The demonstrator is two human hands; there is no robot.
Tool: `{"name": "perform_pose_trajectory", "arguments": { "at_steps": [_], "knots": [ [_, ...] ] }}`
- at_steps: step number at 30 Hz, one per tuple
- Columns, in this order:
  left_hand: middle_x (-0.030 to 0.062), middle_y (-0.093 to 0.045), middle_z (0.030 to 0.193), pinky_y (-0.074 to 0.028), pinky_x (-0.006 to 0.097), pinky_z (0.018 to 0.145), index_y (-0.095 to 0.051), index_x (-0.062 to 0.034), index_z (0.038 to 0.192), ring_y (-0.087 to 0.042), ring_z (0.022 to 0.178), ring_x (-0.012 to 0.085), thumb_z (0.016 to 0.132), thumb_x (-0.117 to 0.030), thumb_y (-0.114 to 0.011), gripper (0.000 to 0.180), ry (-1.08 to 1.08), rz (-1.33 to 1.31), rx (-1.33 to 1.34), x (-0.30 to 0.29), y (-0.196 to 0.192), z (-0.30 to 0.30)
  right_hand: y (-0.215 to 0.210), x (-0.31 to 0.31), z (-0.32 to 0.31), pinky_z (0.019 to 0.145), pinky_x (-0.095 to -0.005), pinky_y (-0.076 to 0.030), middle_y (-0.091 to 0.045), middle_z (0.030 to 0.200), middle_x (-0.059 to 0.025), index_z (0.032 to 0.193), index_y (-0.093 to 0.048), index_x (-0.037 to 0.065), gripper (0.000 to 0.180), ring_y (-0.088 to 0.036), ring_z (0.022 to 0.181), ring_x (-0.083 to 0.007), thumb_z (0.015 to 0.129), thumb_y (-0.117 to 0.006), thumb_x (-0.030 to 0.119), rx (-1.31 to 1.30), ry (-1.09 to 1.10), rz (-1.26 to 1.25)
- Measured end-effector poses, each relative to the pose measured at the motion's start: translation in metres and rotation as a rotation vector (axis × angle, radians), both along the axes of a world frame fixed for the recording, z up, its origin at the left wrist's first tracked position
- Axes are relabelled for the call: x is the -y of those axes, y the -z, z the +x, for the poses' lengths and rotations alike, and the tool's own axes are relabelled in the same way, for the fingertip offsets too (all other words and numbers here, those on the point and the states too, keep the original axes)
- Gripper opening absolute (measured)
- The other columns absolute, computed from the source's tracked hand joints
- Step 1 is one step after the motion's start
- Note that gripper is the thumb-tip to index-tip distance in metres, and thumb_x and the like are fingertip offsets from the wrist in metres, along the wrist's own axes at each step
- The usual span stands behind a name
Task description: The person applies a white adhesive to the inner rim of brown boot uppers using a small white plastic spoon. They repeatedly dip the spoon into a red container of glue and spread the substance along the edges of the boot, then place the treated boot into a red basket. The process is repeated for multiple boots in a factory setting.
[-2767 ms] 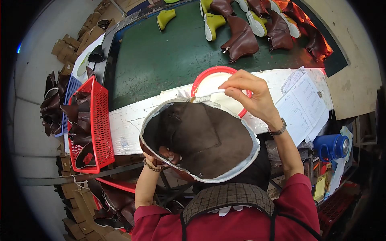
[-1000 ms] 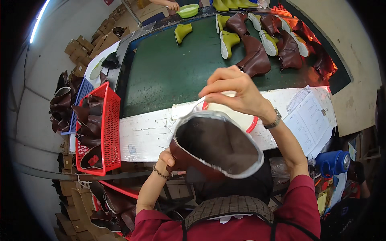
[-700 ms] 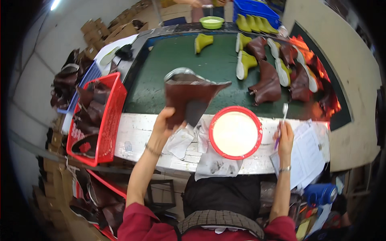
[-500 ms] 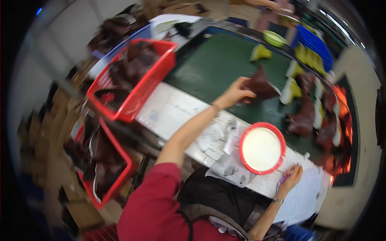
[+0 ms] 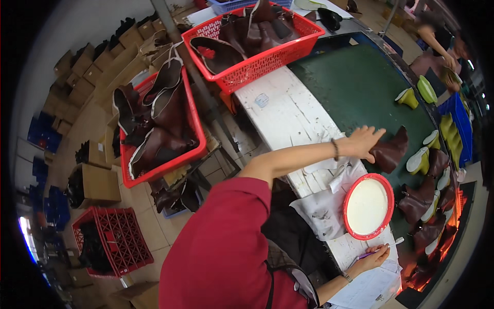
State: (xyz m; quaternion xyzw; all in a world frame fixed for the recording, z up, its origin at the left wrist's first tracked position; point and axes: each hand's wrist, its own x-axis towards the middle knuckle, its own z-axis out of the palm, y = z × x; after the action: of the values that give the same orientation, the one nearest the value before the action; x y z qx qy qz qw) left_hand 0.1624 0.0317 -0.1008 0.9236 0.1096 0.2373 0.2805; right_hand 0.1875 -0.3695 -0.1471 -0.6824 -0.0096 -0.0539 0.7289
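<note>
My left hand [image 5: 364,142] reaches out over the white bench edge [image 5: 280,110] and rests with spread fingers on a brown leather boot upper [image 5: 392,152] lying on the green belt [image 5: 360,87]. My right hand [image 5: 371,258] sits low by a sheet of paper [image 5: 373,288], closed on a thin stick-like tool [image 5: 383,249] with a pale tip. Between the two hands stands a red-rimmed round bowl [image 5: 366,206] filled with white paste. Beside the bowl, a stained cloth [image 5: 321,215] covers part of the bench.
Red baskets of brown uppers stand at the far end [image 5: 257,46] and to my left [image 5: 159,129]; a red crate [image 5: 113,242] and cardboard boxes [image 5: 98,183] are on the floor. More boots on yellow-green lasts [image 5: 429,165] line the belt. Another person [image 5: 437,36] works near a blue crate [image 5: 455,118].
The boot upper, held up close in both hands before, has been carried by my left hand onto the green belt. My right hand dropped to the papers with the tool. The view swung left.
</note>
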Motion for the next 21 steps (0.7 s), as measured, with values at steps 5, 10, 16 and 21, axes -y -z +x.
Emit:
{"name": "perform_pose_trajectory", "arguments": {
  "at_steps": [5, 10, 16, 21],
  "knots": [
    [0.0122, -0.065, 0.127, -0.042, 0.046, 0.109, -0.065, -0.0056, 0.128, -0.055, 0.125, 0.0326, 0.073, -0.002, -0.076, 0.057, -0.369, 0.095, 0.69, -0.059, -0.08, -0.192, -0.002, 0.0, -0.003, 0.049, -0.022, -0.033, -0.046, 0.075, 0.0047, 0.099, -0.056, 0.007, 0.021, -0.038, 0.057, -0.0039, 0.109, -0.058, 0.026, 0.0, 0.024, -0.034],
    [0.019, -0.071, 0.123, -0.052, 0.049, 0.096, -0.063, -0.0092, 0.137, -0.067, 0.113, 0.0403, 0.082, -0.038, -0.078, 0.064, -1.462, 0.626, -0.23, -0.099, -0.092, -0.422, -0.003, -0.004, -0.01, 0.049, -0.0207, -0.035, -0.047, 0.075, 0.005, 0.108, -0.059, 0.006, 0.015, -0.039, 0.058, -0.003, 0.109, -0.055, 0.02, -0.041, 0.115, -0.09],
    [0.0113, -0.079, 0.114, -0.057, 0.035, 0.09, -0.076, -0.0046, 0.122, -0.074, 0.097, 0.0203, 0.079, -0.028, -0.088, 0.05, -1.414, -0.246, 0.217, -0.159, -0.024, -0.637, 0.01, -0.008, 0.0, 0.049, -0.0206, -0.041, -0.054, 0.08, 0.0025, 0.122, -0.058, 0.004, 0.02, -0.047, 0.058, -0.0035, 0.107, -0.057, 0.017, -0.031, 0.024, 0.054],
    [0.0142, -0.078, 0.11, -0.06, 0.035, 0.086, -0.078, -0.0032, 0.115, -0.075, 0.096, 0.0236, 0.089, -0.032, -0.085, 0.039, -1.519, 0.56, 0.4, -0.113, -0.068, -0.577, -0.001, 0.0, -0.007, 0.048, -0.0211, -0.042, -0.057, 0.081, 0.0005, 0.119, -0.06, 0.002, 0.02, -0.049, 0.058, -0.0037, 0.107, -0.058, 0.018, -0.023, 0.023, 0.047]
  ]
}}
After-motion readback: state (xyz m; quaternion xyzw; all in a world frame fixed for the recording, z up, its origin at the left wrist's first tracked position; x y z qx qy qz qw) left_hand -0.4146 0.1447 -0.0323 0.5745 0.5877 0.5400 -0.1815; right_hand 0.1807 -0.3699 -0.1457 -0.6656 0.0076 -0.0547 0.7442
